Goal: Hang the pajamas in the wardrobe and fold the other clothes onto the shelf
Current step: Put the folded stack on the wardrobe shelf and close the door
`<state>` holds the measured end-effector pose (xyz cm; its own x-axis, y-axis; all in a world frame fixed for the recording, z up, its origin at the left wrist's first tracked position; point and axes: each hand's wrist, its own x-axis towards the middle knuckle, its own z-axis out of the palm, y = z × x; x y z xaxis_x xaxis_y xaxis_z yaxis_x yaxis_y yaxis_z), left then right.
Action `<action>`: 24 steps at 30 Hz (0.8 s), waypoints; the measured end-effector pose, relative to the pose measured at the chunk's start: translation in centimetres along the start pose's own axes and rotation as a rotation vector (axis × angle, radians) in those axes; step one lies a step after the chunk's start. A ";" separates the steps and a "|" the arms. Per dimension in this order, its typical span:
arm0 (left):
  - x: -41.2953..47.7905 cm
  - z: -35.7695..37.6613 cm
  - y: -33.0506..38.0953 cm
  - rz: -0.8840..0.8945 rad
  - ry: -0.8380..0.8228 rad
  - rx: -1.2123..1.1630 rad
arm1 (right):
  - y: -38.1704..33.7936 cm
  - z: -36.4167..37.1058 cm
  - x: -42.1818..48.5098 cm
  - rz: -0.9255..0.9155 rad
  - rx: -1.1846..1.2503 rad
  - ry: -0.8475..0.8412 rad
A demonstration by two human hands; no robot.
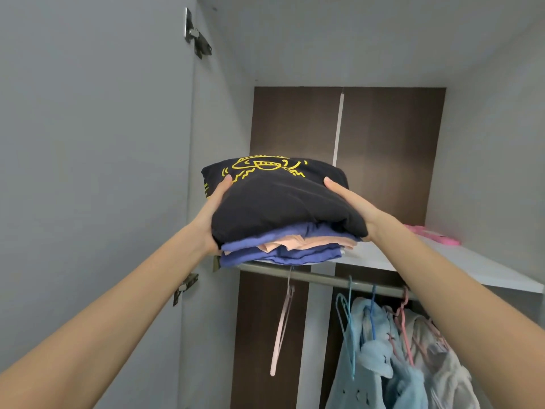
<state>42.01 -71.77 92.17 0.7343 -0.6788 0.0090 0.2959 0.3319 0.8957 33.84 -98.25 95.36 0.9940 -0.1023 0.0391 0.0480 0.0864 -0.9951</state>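
Both hands hold a stack of folded clothes (pixel 283 250) at the front edge of the wardrobe shelf (pixel 448 262).

The left hand (pixel 213 208) grips the stack's left side and the right hand (pixel 352 206) its right side. Each thumb lies on top, and the fingers are hidden by the cloth. A black shirt (pixel 280 202) with a yellow drawing lies uppermost, above blue and peach layers. The bottom of the stack meets the left end of the shelf, over the rail (pixel 321 278); whether it already rests there cannot be told. Light blue and pale pajamas (pixel 371 358) hang on hangers from the rail at lower right, and an empty pink hanger (pixel 282 323) hangs apart to their left. Something pink (pixel 436 236) lies further right on the shelf. The open grey door (pixel 88 143) stands on the left, its hinge (pixel 197 35) near the top.
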 end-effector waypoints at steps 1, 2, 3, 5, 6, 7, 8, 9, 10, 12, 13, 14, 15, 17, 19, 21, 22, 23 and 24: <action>1.0 -0.2 -0.1 0.008 0.016 0.000 | 0.0 -0.6 1.2 0.007 -0.015 0.008; 2.0 -0.5 -0.1 0.012 0.041 0.004 | 0.0 -1.1 2.3 0.016 -0.023 0.007; 2.9 -0.7 -0.2 0.014 0.067 0.009 | 0.0 -1.7 3.4 0.023 -0.030 0.000; 4.7 -1.1 -0.1 0.018 0.110 0.014 | 0.0 -2.9 5.7 0.030 -0.048 -0.023; 5.6 -1.3 0.1 0.018 0.128 0.016 | 0.1 -3.3 6.8 0.037 -0.054 -0.034; 6.4 -1.4 0.3 0.016 0.148 0.018 | 0.1 -3.7 7.9 0.050 -0.057 -0.041; 7.2 -1.6 0.5 0.013 0.170 0.020 | 0.1 -4.1 8.9 0.063 -0.062 -0.047; 7.9 -1.7 0.6 0.011 0.190 0.022 | 0.2 -4.4 10.0 0.074 -0.069 -0.052; 8.6 -1.9 0.7 0.013 0.208 0.023 | 0.2 -4.7 11.1 0.081 -0.078 -0.050; 9.8 -2.4 0.8 0.014 0.263 0.030 | 0.3 -4.9 13.1 0.095 -0.097 -0.037; 10.2 -2.7 0.9 0.004 0.294 0.038 | 0.4 -4.9 14.0 0.106 -0.109 -0.032; 10.7 -2.9 0.9 -0.001 0.319 0.053 | 0.6 -4.8 14.9 0.116 -0.120 -0.033; 11.0 -3.2 1.0 0.002 0.338 0.074 | 0.8 -4.7 15.8 0.121 -0.134 -0.035; 11.5 -3.7 1.0 -0.001 0.352 0.108 | 1.2 -4.6 17.3 0.132 -0.163 -0.044; 11.8 -4.3 1.0 -0.007 0.357 0.153 | 1.7 -4.7 18.4 0.158 -0.190 -0.052; 11.7 -4.7 0.9 0.007 0.359 0.220 | 1.8 -5.1 18.6 0.186 -0.240 -0.045; 11.5 -4.8 0.8 0.012 0.364 0.256 | 1.8 -5.3 18.6 0.200 -0.269 -0.045; 11.3 -4.8 0.8 0.021 0.377 0.298 | 1.6 -5.4 18.5 0.201 -0.311 -0.031; 11.1 -4.7 0.8 0.046 0.408 0.352 | 1.4 -5.3 18.2 0.174 -0.365 0.014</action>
<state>53.28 -75.98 90.93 0.9402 -0.3355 -0.0590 0.0868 0.0686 0.9939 51.52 -105.24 94.23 0.9827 -0.1311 -0.1311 -0.1611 -0.2540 -0.9537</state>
